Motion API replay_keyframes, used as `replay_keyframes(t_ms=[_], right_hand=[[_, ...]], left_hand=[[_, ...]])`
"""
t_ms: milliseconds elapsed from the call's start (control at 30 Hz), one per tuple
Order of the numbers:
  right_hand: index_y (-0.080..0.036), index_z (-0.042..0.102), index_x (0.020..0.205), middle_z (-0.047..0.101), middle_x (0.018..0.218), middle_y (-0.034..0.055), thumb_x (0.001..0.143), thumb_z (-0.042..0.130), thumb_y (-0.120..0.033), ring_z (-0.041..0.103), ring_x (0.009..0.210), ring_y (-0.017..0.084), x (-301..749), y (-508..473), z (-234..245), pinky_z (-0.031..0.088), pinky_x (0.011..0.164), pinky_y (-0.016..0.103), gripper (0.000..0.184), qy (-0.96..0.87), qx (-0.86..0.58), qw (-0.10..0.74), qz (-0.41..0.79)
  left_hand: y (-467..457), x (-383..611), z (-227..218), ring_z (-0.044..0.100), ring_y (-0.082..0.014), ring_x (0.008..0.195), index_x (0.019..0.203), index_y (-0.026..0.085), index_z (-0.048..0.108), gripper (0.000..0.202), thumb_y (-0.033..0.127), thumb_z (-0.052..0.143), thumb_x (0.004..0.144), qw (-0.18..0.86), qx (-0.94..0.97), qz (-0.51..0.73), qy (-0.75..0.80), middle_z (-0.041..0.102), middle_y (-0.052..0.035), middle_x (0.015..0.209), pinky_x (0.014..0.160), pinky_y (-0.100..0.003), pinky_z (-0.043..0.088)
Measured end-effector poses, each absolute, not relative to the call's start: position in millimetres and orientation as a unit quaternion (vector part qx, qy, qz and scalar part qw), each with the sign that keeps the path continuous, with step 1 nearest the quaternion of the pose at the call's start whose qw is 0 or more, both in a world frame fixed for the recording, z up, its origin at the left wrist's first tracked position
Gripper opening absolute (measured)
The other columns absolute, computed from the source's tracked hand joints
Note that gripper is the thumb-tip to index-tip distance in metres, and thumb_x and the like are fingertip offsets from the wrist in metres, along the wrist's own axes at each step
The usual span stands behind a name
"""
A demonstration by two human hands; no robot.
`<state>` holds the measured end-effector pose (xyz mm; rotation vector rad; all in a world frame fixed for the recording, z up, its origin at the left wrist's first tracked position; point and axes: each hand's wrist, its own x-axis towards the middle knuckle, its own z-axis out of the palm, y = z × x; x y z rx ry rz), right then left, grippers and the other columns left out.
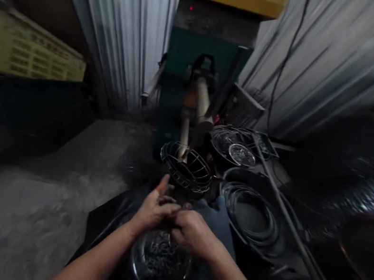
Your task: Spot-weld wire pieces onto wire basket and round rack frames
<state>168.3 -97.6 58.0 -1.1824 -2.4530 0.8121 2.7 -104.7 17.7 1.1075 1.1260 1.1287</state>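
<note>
Above a bowl [136, 264] of small metal pieces [166, 254], my two hands meet in front of my lap. My left hand [153, 210] has its fingers apart, one wrapped in something orange, and its thumb reaches to the right hand. Curled closed, my right hand [194, 232] has its fingertips against the left one; whatever is in them is too small and dark to make out. Just beyond the hands, a round wire basket-like guard [185, 166] sits tilted at the lower arm [184, 137] of a green machine [182, 62].
Coiled wire [249, 214] lies to the right, with round wire pieces [242, 154] behind it. A long thin rod [281, 200] slants along that side. At left stands a yellow crate [43, 54] above a dark bin [30, 103]. Corrugated metal sheets [121, 17] form the back wall.
</note>
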Motion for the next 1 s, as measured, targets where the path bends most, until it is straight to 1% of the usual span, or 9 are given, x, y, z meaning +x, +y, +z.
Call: replay_keyframes(t_ms=[67, 133, 233, 300, 433, 567, 667, 767, 1000], right_hand=[[-0.019, 0.073, 0.090, 0.073, 0.083, 0.0071, 0.077, 0.057, -0.032, 0.066, 0.076, 0.020, 198.4, -75.6, 57.1, 0.052, 0.071, 0.029, 0.024, -0.787, -0.454, 0.237, 0.343], [-0.018, 0.073, 0.088, 0.073, 0.079, 0.0073, 0.075, 0.060, -0.036, 0.066, 0.074, 0.021, 231.3, -48.6, 48.7, 0.052, 0.071, 0.033, 0.026, -0.676, -0.516, 0.355, 0.387], [-0.018, 0.074, 0.090, 0.073, 0.088, 0.0072, 0.064, 0.072, -0.039, 0.066, 0.084, 0.023, 269.1, -6.2, 27.0, 0.051, 0.080, 0.036, 0.033, -0.560, -0.546, 0.461, 0.419], [-0.019, 0.075, 0.089, 0.073, 0.093, 0.0068, 0.057, 0.078, -0.039, 0.066, 0.087, 0.023, 281.9, 14.4, 12.4, 0.050, 0.084, 0.037, 0.038, -0.528, -0.521, 0.463, 0.485], [-0.017, 0.076, 0.083, 0.072, 0.077, 0.0057, 0.051, 0.083, -0.039, 0.065, 0.071, 0.020, 287.1, 29.2, -5.8, 0.051, 0.073, 0.035, 0.040, -0.479, -0.498, 0.419, 0.588], [-0.018, 0.077, 0.076, 0.071, 0.076, 0.0046, 0.050, 0.084, -0.039, 0.063, 0.072, 0.018, 282.6, 26.2, -8.3, 0.050, 0.072, 0.032, 0.034, -0.516, -0.495, 0.431, 0.550], [-0.019, 0.076, 0.071, 0.070, 0.077, 0.0042, 0.051, 0.084, -0.038, 0.063, 0.076, 0.018, 276.2, 22.8, -1.5, 0.050, 0.073, 0.031, 0.028, -0.551, -0.486, 0.449, 0.509], [-0.020, 0.076, 0.072, 0.071, 0.080, 0.0043, 0.053, 0.083, -0.037, 0.064, 0.077, 0.018, 267.2, 22.4, 9.2, 0.050, 0.073, 0.031, 0.026, -0.551, -0.493, 0.456, 0.496], [-0.022, 0.077, 0.072, 0.073, 0.077, 0.0041, 0.057, 0.078, -0.034, 0.066, 0.077, 0.021, 247.0, 37.7, 26.3, 0.051, 0.077, 0.034, 0.020, -0.564, -0.505, 0.484, 0.440]], left_hand=[[-82.6, 4.7, 9.2, 0.061, -0.0229, 0.097, 0.146, 0.021, 0.034, 0.090, 0.036, 0.074, 0.066, 0.479, 0.475, 0.492, 0.551, 0.055, -0.0128, 0.126, 0.088, -0.039, 0.048], [-61.7, 9.0, 0.5, 0.060, -0.0234, 0.100, 0.140, 0.021, 0.043, 0.085, 0.030, 0.077, 0.063, 0.387, 0.494, 0.499, 0.598, 0.058, -0.0101, 0.121, 0.090, -0.039, 0.047], [-32.0, 22.5, -12.0, 0.059, -0.0248, 0.104, 0.138, 0.019, 0.045, 0.088, 0.024, 0.080, 0.057, 0.339, 0.467, 0.531, 0.620, 0.058, -0.0112, 0.123, 0.088, -0.038, 0.048], [-14.8, 34.7, -18.0, 0.060, -0.0243, 0.104, 0.136, 0.019, 0.046, 0.087, 0.024, 0.081, 0.056, 0.345, 0.443, 0.556, 0.613, 0.061, -0.0109, 0.120, 0.089, -0.037, 0.048], [7.5, 54.0, -23.9, 0.065, -0.0203, 0.085, 0.121, 0.018, 0.056, 0.069, 0.023, 0.081, 0.057, 0.368, 0.411, 0.591, 0.589, 0.068, -0.0062, 0.100, 0.082, -0.033, 0.051], [12.6, 59.2, -28.3, 0.066, -0.0190, 0.083, 0.105, 0.017, 0.059, 0.057, 0.021, 0.083, 0.054, 0.406, 0.360, 0.650, 0.532, 0.069, -0.0044, 0.093, 0.079, -0.031, 0.051], [9.7, 58.9, -30.7, 0.067, -0.0188, 0.086, 0.105, 0.017, 0.059, 0.058, 0.019, 0.083, 0.052, 0.447, 0.320, 0.674, 0.493, 0.069, -0.0048, 0.096, 0.082, -0.032, 0.051], [7.7, 59.0, -32.3, 0.067, -0.0183, 0.086, 0.104, 0.016, 0.059, 0.062, 0.017, 0.085, 0.048, 0.486, 0.248, 0.699, 0.462, 0.069, -0.0055, 0.096, 0.084, -0.033, 0.051], [18.6, 58.6, -33.7, 0.066, -0.0152, 0.078, 0.099, 0.015, 0.059, 0.056, 0.017, 0.084, 0.049, 0.491, 0.204, 0.720, 0.447, 0.068, -0.0031, 0.088, 0.078, -0.028, 0.050]])
